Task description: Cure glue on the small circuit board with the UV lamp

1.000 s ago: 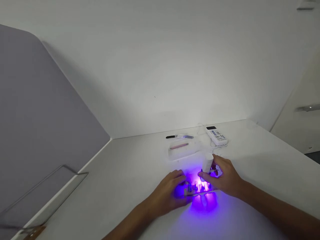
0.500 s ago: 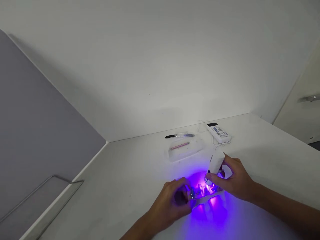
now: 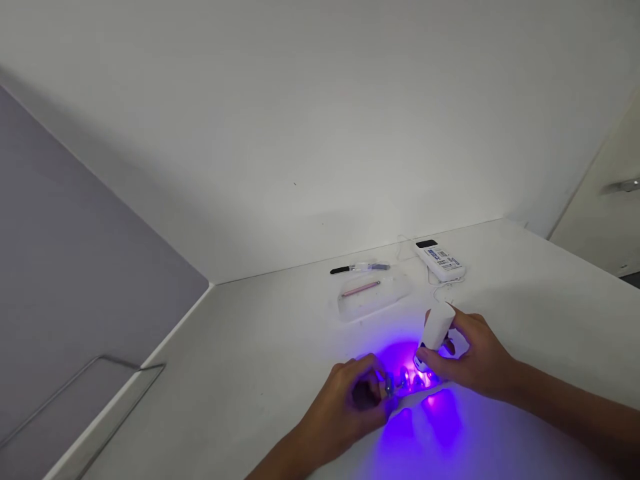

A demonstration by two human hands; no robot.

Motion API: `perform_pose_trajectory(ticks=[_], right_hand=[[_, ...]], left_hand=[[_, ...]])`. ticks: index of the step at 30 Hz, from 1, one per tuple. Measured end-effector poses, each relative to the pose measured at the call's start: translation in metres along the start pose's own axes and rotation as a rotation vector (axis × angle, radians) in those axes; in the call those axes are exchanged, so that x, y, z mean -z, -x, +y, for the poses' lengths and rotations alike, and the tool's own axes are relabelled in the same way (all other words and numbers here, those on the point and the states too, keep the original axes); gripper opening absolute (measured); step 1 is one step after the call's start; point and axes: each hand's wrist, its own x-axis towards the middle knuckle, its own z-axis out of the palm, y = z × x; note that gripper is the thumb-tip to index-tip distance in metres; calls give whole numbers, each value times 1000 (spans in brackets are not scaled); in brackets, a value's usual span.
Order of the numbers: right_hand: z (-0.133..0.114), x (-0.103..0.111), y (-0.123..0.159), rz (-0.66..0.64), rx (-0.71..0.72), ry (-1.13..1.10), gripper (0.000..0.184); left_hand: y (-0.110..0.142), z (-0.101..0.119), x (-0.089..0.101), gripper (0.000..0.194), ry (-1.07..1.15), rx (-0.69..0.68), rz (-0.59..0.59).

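My right hand (image 3: 483, 360) is wrapped round a white hand-held UV lamp (image 3: 438, 325), tilted with its lit end down. Violet light from it falls on a narrow holder (image 3: 416, 399) bearing several small shiny pieces that look like nail tips (image 3: 404, 378). The glare makes their exact shape hard to tell. With fingers curled and pinched, my left hand (image 3: 343, 410) grips the holder's left end. The lamp's head is close above the right part of the row; whether it touches cannot be made out.
Behind my hands lies a clear plastic tray (image 3: 375, 307) with a pink stick (image 3: 361, 289) on it. A black-handled tool (image 3: 341, 270) is farther back. At the back right is a white power bank (image 3: 440, 260) with a cable. A white wall (image 3: 300, 133) rises behind the table.
The lamp has shifted slightly right in the view, with both hands and the holder. Both hands keep their hold, and the violet light stays on.
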Motion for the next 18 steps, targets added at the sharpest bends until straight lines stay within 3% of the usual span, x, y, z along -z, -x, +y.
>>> perform_pose_trajectory(ticks=[12,18], right_hand=[[2,1,2,-21,48,41,12],[-1,2,1,-30,150,68,15]], left_hand=[[-1,-2,0,17,-7,18,12],[0,1,1,15,-24,21,7]])
